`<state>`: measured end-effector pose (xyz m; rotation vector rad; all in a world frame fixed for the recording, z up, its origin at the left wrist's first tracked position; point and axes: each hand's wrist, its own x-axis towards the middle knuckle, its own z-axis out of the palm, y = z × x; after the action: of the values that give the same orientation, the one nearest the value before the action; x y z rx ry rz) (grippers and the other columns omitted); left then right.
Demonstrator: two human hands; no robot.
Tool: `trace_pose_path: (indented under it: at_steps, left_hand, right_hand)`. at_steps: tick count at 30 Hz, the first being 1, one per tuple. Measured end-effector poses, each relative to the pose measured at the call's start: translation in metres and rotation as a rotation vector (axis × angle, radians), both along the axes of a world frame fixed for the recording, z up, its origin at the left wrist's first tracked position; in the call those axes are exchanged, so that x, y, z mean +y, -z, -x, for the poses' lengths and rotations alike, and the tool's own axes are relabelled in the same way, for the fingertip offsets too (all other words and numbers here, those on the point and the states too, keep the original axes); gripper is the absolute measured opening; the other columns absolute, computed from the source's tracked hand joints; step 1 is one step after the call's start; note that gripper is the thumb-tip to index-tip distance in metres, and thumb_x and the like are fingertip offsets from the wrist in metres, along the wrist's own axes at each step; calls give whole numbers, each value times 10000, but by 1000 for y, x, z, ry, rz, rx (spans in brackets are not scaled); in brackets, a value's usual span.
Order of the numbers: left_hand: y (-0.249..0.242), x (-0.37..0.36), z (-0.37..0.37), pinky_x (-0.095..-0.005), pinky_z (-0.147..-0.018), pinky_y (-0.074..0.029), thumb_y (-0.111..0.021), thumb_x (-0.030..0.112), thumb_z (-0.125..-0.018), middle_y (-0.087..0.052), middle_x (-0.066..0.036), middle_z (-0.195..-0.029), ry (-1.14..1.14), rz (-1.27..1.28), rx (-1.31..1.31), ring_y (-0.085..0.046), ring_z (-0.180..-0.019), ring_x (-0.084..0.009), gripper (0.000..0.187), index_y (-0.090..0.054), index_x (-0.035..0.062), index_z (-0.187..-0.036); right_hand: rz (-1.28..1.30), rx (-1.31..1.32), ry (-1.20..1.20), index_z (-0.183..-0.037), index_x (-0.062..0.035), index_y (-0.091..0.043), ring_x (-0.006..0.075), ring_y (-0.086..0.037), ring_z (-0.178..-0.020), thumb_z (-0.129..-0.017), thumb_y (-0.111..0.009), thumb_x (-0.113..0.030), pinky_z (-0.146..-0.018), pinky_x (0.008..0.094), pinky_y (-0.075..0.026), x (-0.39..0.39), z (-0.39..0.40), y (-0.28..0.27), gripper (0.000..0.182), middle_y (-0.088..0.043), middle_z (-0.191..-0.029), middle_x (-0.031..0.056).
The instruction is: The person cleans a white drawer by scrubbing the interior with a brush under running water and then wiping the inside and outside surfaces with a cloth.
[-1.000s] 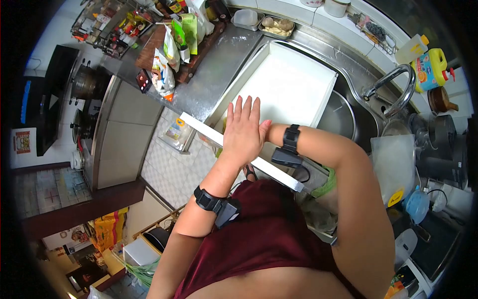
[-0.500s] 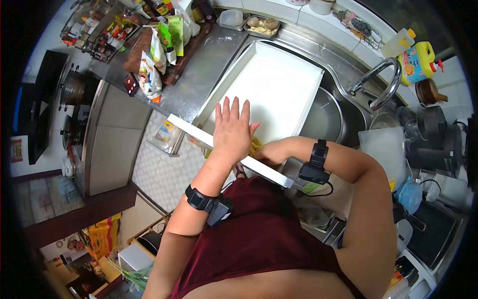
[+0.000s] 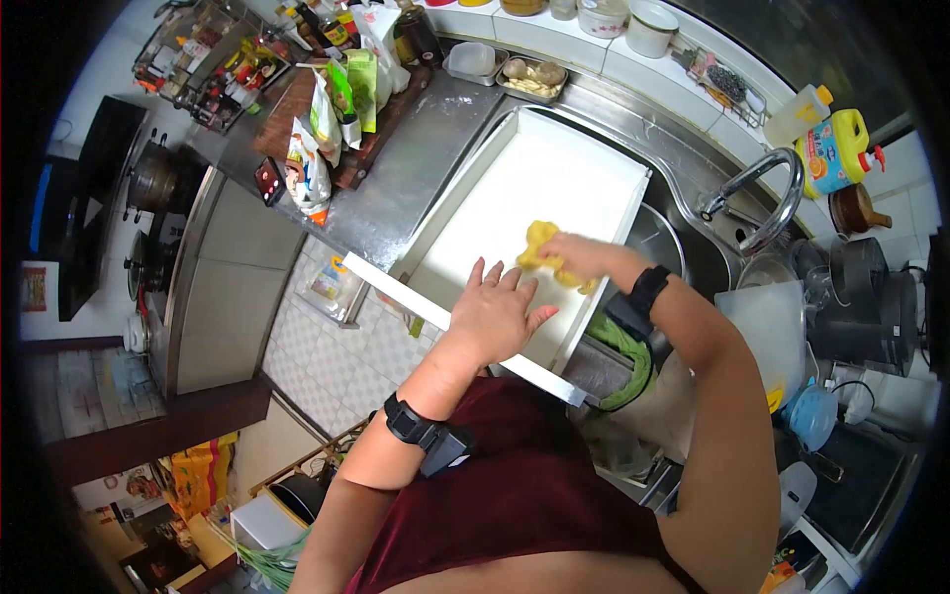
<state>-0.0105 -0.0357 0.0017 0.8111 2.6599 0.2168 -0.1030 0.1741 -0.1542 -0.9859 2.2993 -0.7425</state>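
Observation:
A large white drawer [image 3: 554, 173] lies tilted across the sink and the counter edge, its inside facing up. My right hand [image 3: 586, 255] is closed around a crumpled yellow cloth [image 3: 539, 240], which touches the drawer's white bottom near its right side. Over the near left part of the drawer is my left hand [image 3: 495, 322], palm down, fingers stretched and apart, holding nothing. Whether its palm presses on the drawer's front edge cannot be made out. The drawer's long front panel [image 3: 396, 292] runs close to my waist.
Behind the drawer's right side are the sink [image 3: 708, 233] and a curved faucet [image 3: 777, 188]. A yellow detergent jug [image 3: 836, 153] stands on the right. Food bags [image 3: 312, 173] rest on a cutting board at left, beside a phone [image 3: 268, 181]. A green cloth [image 3: 628, 356] hangs at the near sink edge.
My right hand has moved with the yellow cloth from the drawer's near edge up and right across its bottom. My left hand has shifted slightly right and toward me.

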Motion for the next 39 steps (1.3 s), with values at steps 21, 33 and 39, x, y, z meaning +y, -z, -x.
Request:
trace_pose_path:
  at_steps: [21,33,39]
  left_hand:
    - [9,1,2,-462,-1115,-160,-329,529,-931,-325,-239,-1410,-60,-41,76,-257,-1337,-394,689,-310,15,-1389]
    - [3,0,5,-466,-1125,-127,-376,508,-923,-282,-247,-1436,-119,-23,-99,-219,-1359,-386,681,-319,13,-1387]
    - [11,-4,13,-489,-1111,-155,-520,479,-855,-301,-249,-1419,-166,-170,-111,-218,-1350,-406,678,-413,8,-1331]
  right_hand:
    - [343,-195,-186,-1098,-130,-606,308,-577,-928,-775,-611,-114,-805,352,-474,-94,31,21,324,-596,-1034,158]
    - [79,277,6,-1166,-87,-535,349,-498,-1048,-745,-640,-133,-923,422,-401,-86,120,57,437,-539,-1074,172]
    - [-48,23,-274,-1133,-142,-588,327,-478,-1084,-774,-601,-270,-917,427,-388,-111,63,22,382,-541,-1096,131]
